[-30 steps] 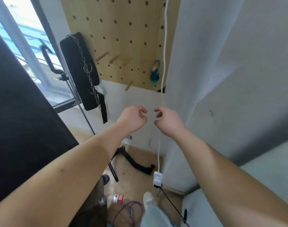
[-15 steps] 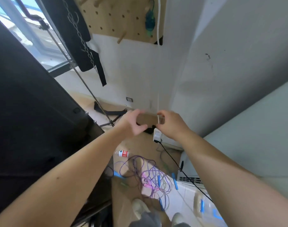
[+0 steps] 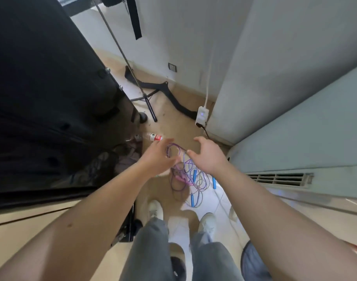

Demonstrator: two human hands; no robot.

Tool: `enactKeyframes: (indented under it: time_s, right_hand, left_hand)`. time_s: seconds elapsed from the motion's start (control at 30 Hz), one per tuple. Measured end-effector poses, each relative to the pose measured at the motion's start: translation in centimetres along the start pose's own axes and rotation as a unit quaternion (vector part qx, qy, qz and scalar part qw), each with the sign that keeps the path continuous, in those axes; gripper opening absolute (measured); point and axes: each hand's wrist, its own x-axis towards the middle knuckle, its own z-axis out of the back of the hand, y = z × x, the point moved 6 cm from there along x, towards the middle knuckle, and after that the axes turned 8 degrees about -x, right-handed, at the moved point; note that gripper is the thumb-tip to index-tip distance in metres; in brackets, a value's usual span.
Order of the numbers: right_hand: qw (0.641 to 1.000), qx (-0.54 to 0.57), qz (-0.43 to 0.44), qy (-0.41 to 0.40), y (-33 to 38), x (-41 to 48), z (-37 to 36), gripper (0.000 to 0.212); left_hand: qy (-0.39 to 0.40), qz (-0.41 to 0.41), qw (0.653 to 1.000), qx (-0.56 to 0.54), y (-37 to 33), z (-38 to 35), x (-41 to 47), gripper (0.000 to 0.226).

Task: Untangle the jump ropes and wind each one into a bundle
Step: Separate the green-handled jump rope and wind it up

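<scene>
- down on the tan floor (image 3: 173,126), just ahead of your white shoes (image 3: 155,209), lies the tangle of purple cord jump ropes with blue handles (image 3: 190,179), spread partly onto the pale tiles to the right.
- your left hand (image 3: 158,157) reaches over the near-left edge of the tangle with its fingers extended and spread; it is open, and whether the fingertips touch the cord you cannot tell, since that part is blurred.
- your right hand (image 3: 207,156) hovers over the upper right of the pile, fingers curled loosely and thumb apart from them; it too is open and grips nothing you can make out.
- between the two hands a purple loop (image 3: 173,149) of rope shows.
- several blue handles lie scattered: one upright-looking handle (image 3: 194,175) in the middle of the tangle, one (image 3: 214,183) just off its right edge, one (image 3: 192,198) nearest your feet.
- beyond the hands, a clear plastic bottle with a red and white label (image 3: 154,137) lies on its side near the big black panel (image 3: 48,94) on your left.
- a white power strip (image 3: 202,115) sits at the foot of the grey wall (image 3: 275,57), its white cable running up the wall.
- a black tripod stand (image 3: 147,98) stands on the floor farther back, well apart from the ropes.
</scene>
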Motion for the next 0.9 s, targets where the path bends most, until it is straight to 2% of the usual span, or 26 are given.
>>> enactKeyframes:
  time_s: [0.13,0.27,0.37,0.67,0.9]
  right_hand:
    - [1.0,-0.004,-0.014,0.023,-3.3,1.3,-6.2,0.059]
    - [0.999,-0.019,-0.036,0.034,-7.2,4.3,-12.8,0.06]
    - [0.998,-0.026,-0.047,0.045,-10.1,7.3,-18.0,0.057]
    - [0.994,-0.039,-0.062,0.083,-19.8,17.2,-33.5,0.055]
    - [0.99,-0.065,-0.09,0.086,-26.8,24.8,-43.6,0.053]
  left_hand:
    - [-0.003,0.01,1.0,-0.02,5.2,-3.6,2.4,0.07]
    - [0.018,0.047,0.998,-0.025,12.7,-8.4,6.8,0.077]
    - [0.048,0.065,0.997,-0.01,18.4,-12.5,10.3,0.079]
    - [0.065,0.095,0.993,-0.005,32.1,-24.3,21.3,0.081]
    - [0.03,0.115,0.991,-0.065,40.5,-31.9,29.4,0.069]
